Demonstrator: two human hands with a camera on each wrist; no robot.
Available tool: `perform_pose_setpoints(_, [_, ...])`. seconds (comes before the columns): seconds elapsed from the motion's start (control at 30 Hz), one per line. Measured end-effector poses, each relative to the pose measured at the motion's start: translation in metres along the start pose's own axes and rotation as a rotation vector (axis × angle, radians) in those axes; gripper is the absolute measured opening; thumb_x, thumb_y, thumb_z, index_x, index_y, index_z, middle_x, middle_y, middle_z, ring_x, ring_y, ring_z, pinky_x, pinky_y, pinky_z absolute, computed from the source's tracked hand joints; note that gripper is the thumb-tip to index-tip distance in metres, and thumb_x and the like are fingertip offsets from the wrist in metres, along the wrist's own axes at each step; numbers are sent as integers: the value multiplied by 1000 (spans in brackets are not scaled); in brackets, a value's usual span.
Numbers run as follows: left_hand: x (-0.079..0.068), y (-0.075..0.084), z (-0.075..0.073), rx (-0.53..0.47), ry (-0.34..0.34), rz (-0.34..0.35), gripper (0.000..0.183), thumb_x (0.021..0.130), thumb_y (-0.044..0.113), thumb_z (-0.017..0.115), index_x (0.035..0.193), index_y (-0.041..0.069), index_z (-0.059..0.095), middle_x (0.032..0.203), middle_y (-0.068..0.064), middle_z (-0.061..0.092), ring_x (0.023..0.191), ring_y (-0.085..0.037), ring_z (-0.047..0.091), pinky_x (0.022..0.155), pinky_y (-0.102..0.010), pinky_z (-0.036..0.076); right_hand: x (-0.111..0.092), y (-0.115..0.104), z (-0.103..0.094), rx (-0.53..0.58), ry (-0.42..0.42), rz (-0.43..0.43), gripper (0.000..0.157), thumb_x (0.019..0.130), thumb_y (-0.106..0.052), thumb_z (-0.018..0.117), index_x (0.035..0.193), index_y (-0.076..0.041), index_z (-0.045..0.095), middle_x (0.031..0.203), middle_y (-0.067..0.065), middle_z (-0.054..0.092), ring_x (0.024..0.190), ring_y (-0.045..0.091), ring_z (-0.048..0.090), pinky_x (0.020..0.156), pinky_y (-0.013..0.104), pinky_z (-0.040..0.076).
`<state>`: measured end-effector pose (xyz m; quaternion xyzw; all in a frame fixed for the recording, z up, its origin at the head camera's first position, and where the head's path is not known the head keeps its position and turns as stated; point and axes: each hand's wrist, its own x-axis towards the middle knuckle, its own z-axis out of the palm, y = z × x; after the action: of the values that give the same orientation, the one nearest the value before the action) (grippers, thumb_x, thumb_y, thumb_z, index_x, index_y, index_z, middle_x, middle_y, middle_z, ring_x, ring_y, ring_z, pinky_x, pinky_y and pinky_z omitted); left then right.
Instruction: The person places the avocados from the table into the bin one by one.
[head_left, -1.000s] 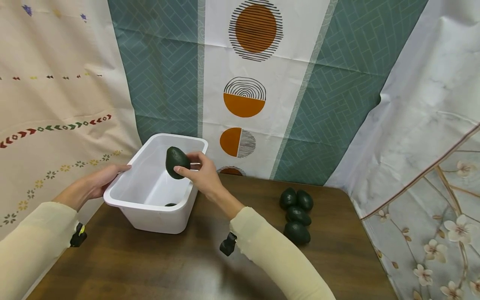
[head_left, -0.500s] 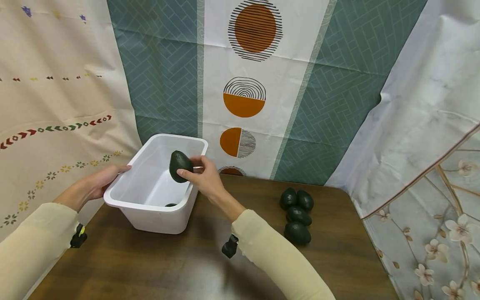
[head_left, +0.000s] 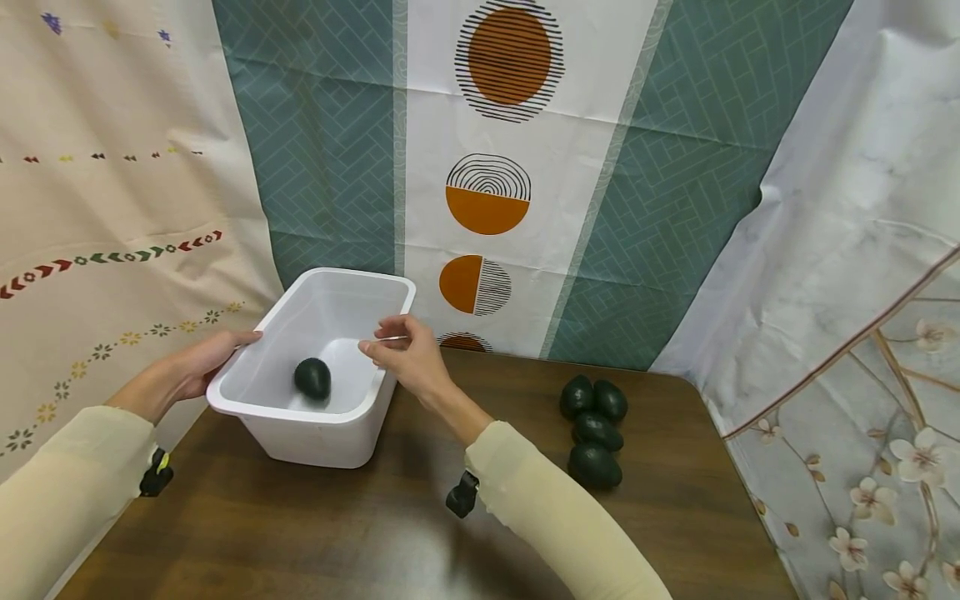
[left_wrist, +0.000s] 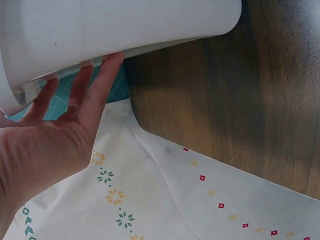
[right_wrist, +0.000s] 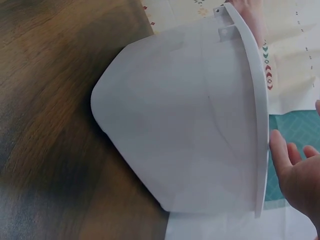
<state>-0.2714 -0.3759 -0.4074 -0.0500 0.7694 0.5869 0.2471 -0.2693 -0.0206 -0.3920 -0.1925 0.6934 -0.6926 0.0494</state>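
Note:
A white plastic bin [head_left: 315, 437] stands at the left of the table. My left hand [head_left: 198, 362] grips its left rim; in the left wrist view the fingers [left_wrist: 102, 87] reach under the rim to the outer wall. One dark green avocado [head_left: 312, 379] is visible on the bin's floor, toward the near end. Over the bin's right rim hovers my right hand [head_left: 412, 358], with nothing in it and its fingers loosely bent. In the right wrist view, that hand [right_wrist: 300, 175] appears beside the rim. The near wall hides part of the bin's floor.
Several avocados [head_left: 596, 432] lie close together on the right side of the brown wooden table [head_left: 337, 533]. Patterned cloths [head_left: 322, 150] hang behind the table and along both sides. The bin stands near the back left edge.
My right hand has let go of the avocado it held above the bin, and an avocado now lies in view on the bin's floor. My left hand has stayed on the rim.

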Motion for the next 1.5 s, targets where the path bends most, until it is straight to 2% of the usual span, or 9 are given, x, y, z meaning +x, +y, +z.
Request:
perform_pose_setpoints(0.4, [2, -2, 0, 3, 11, 5, 70, 115, 43, 29, 160, -8, 12, 131, -17, 58, 113, -27, 65, 95, -50, 57, -7, -2, -11, -6, -65, -25, 41, 93, -12, 83, 128, -3, 64, 118, 10, 68, 115, 39, 68, 85, 34, 62])
perform_pose_setpoints(0.47, [2, -2, -1, 5, 11, 7, 71, 115, 43, 29, 160, -8, 12, 131, -17, 58, 113, -27, 65, 95, -50, 57, -7, -2, -14, -25, -73, -33, 43, 93, -12, 83, 130, -3, 64, 119, 11, 68, 116, 40, 67, 85, 33, 61])
perform_pose_setpoints(0.57, [2, -2, 0, 0, 7, 8, 70, 115, 42, 29, 160, -8, 12, 130, -16, 59, 113, -28, 65, 96, -51, 56, -8, -3, -19, -66, -90, -49, 45, 93, -14, 82, 132, -2, 63, 126, 20, 67, 115, 38, 68, 86, 29, 60])
perform_pose_setpoints(0.7, [1, -1, 1, 0, 4, 8, 70, 115, 42, 29, 160, -9, 12, 127, -13, 61, 112, -26, 65, 97, -52, 56, -10, -5, -25, -116, -105, -76, 45, 94, -17, 81, 133, -2, 63, 129, 22, 67, 115, 34, 70, 87, 28, 58])
perform_pose_setpoints(0.8, [1, -1, 1, 4, 5, 9, 71, 114, 43, 29, 160, -9, 12, 124, -10, 61, 110, -25, 66, 97, -52, 56, -13, -6, -30, -149, -114, -85, 45, 94, -19, 81, 133, -4, 64, 127, 16, 68, 114, 30, 70, 88, 29, 57])
perform_pose_setpoints(0.9, [1, -1, 1, 6, 7, 10, 71, 114, 43, 29, 160, -9, 11, 123, -10, 62, 109, -25, 66, 98, -53, 55, -15, -7, -36, -175, -131, -88, 45, 94, -21, 81, 133, -4, 64, 129, 16, 67, 113, 27, 70, 88, 29, 57])
perform_pose_setpoints(1.17, [2, -2, 1, 7, 6, 10, 70, 114, 42, 28, 159, -9, 12, 128, -16, 59, 111, -26, 65, 94, -49, 57, -17, -7, -51, -279, -173, -119, 47, 95, -24, 81, 133, -3, 63, 129, 17, 67, 115, 30, 68, 89, 34, 56])
perform_pose_setpoints(1.4, [1, -1, 2, 7, 7, 2, 71, 114, 43, 28, 160, -9, 11, 129, -18, 57, 111, -26, 65, 93, -48, 57, -21, -9, -66, -405, -166, -112, 51, 93, -29, 84, 137, -13, 64, 126, 0, 71, 118, 25, 68, 99, 46, 54])
perform_pose_setpoints(1.5, [1, 0, 2, 9, 7, 1, 70, 115, 42, 28, 159, -9, 11, 129, -18, 57, 111, -26, 65, 93, -47, 57, -24, -9, -73, -445, -172, -113, 53, 93, -31, 84, 138, -13, 63, 127, -1, 70, 120, 25, 67, 101, 48, 54])
